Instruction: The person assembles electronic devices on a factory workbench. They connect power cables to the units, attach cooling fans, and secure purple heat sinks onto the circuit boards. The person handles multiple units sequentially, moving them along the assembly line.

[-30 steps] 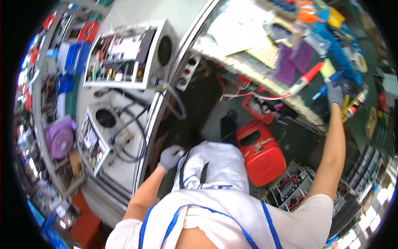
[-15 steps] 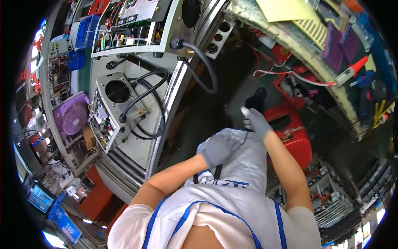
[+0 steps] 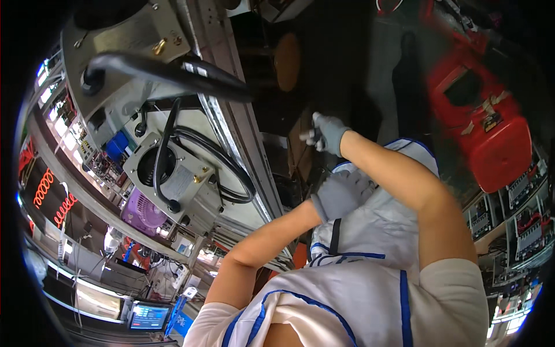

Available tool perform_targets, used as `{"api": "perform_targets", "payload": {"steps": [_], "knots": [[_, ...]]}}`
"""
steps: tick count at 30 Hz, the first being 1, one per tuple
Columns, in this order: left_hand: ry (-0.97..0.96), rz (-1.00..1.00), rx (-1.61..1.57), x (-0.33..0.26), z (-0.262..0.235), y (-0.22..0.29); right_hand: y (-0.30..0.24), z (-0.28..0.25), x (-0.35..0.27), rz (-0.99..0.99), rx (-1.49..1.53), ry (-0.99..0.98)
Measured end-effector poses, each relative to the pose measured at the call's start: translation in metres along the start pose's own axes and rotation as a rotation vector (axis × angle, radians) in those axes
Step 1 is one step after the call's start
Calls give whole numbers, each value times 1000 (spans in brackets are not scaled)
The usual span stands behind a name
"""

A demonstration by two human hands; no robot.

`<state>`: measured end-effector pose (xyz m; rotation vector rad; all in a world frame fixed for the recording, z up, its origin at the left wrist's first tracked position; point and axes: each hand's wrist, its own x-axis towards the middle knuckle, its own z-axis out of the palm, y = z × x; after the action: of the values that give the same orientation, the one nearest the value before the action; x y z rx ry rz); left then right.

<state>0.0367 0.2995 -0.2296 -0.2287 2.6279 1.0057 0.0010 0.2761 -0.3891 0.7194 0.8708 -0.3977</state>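
My left hand (image 3: 342, 194), in a grey glove, is in front of my white apron (image 3: 370, 237) with its fingers curled in. Whatever lies inside them is hidden. Above it and slightly to its left is my right hand (image 3: 330, 134), also gloved in grey. Its fingers are bent together, and anything between them is too small to make out. The hands are apart, near the bench edge (image 3: 243, 127). Left of them, a metal unit with a round fan (image 3: 156, 165) sits on the bench, a thick black cable (image 3: 214, 153) coiled beside it.
A larger metal unit (image 3: 124, 40) with a black cable (image 3: 173, 75) reaching past the bench edge stands at the upper left. A red plastic stool (image 3: 497, 150) is on my right. Beyond the bench are a purple fan (image 3: 141, 211) and a lit screen (image 3: 147, 317).
My view has turned, bringing the bench units closer and taking the right-hand worktable out of sight. My right hand has swung left, from right of my left hand to above it.
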Motion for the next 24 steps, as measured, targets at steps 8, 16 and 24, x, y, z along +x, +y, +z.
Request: {"api": "perform_targets", "payload": {"steps": [8, 16, 24], "knots": [[49, -405, -56, -10, -46, -21, -78, 9, -21, -727, -602, 332], [262, -565, 606, -111, -76, -73, -141, 35, 93, -829, -695, 204], [205, -588, 525, -121, -74, -69, -181, 117, 167, -1046, -1165, -78]]}}
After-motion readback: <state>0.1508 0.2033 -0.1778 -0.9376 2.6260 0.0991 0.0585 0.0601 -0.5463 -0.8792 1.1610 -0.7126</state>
